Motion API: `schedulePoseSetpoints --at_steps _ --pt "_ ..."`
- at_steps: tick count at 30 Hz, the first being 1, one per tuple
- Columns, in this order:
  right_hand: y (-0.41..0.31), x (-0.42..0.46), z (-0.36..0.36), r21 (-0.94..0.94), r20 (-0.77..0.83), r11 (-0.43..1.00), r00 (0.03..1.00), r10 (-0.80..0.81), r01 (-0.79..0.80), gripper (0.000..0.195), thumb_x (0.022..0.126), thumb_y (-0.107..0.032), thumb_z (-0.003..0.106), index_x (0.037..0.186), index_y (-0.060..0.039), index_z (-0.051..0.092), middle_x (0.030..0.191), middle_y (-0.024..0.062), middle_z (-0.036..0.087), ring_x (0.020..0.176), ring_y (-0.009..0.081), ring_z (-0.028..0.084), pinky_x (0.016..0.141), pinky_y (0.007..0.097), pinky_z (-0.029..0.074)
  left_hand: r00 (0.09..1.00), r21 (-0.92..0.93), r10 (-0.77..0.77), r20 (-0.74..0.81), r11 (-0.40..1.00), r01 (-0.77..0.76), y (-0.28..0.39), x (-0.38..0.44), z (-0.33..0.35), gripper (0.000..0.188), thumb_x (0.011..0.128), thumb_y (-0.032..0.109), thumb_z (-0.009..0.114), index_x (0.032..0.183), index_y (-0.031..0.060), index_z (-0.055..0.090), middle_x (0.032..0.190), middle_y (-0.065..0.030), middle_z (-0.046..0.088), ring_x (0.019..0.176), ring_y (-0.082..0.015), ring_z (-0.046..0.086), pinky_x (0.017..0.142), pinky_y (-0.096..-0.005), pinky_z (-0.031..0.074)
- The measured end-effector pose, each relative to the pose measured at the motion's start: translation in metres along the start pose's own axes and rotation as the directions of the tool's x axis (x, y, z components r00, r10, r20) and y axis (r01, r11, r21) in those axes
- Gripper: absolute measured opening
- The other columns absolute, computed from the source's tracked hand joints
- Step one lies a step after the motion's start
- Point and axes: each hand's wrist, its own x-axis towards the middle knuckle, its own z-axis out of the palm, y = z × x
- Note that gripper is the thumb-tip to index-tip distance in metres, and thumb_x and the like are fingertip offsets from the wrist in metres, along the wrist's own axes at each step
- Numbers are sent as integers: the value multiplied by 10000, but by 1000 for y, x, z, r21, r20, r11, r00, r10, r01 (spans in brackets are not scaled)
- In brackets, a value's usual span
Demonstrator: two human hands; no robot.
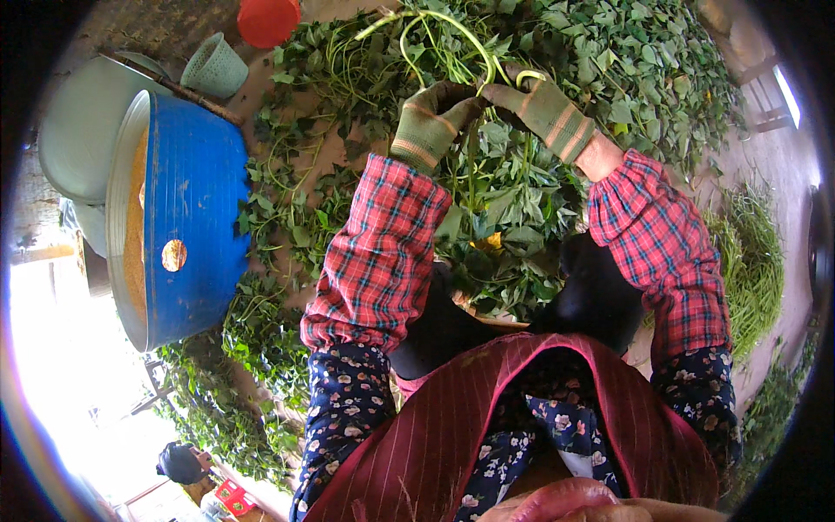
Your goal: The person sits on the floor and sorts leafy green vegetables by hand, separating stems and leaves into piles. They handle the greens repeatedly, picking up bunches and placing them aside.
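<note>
In a green knit glove with orange stripes, my left hand [427, 124] pinches a leafy vine, probably sweet potato. My right hand [548, 117], gloved alike, meets it at the fingertips and grips the vine too. One long pale-green stem [466, 32] arcs up from between the hands and bends over to the left. A short curled piece of stem [531, 75] shows at the right fingers. Leaves [496, 176] hang or lie below the hands, in front of my knees; which of them belong to the held vine I cannot tell.
Cut vines [620, 72] cover the floor ahead and along the left. A blue tub [196, 222] with grain-like yellow contents stands left, near a pale green basket [215, 65] and a red container [267, 23]. Thin green stems [750, 274] are heaped at the right.
</note>
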Motion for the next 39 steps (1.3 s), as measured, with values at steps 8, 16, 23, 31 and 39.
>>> schedulePoseSetpoints --at_steps 8,16,23,31,39 --pt "-29 -14 -12 -184 5 983 1000 -17 17 326 728 -237 597 921 16 526 862 96 573 775 168 530 692 265 423 995 400 95 36 911 -102 -3 -2 2 157 757 107 543 872 1 559 759 -53 587 625 -98 527 526 -215 411" --pt "-38 -12 -22 -77 23 969 971 238 -236 288 787 -242 502 971 -21 514 831 59 531 707 132 497 647 234 386 995 303 -85 -58 948 98 -6 -2 -4 233 772 138 530 959 0 531 836 -93 584 706 -136 544 603 -232 432" --pt "-18 -13 -14 -156 -53 972 984 167 -174 299 769 -258 504 955 -25 521 787 89 556 710 164 511 668 260 389 985 351 -172 29 924 151 -16 -2 6 261 742 160 572 941 -5 541 821 -83 585 672 -138 529 585 -266 426" --pt "-1 11 -58 -224 -382 882 870 312 -415 196 776 -223 482 761 -41 554 667 85 577 455 178 498 451 341 417 992 18 -13 124 1000 11 -17 2 2 219 747 135 544 910 -10 529 720 -46 568 625 -97 512 562 -220 415" --pt "-8 -1 -22 -133 5 988 997 83 -82 315 742 -351 543 808 -44 571 679 58 563 530 121 472 508 270 396 993 219 -94 -72 970 108 -16 3 5 260 714 143 600 912 -18 551 790 -83 585 672 -130 526 600 -243 420"
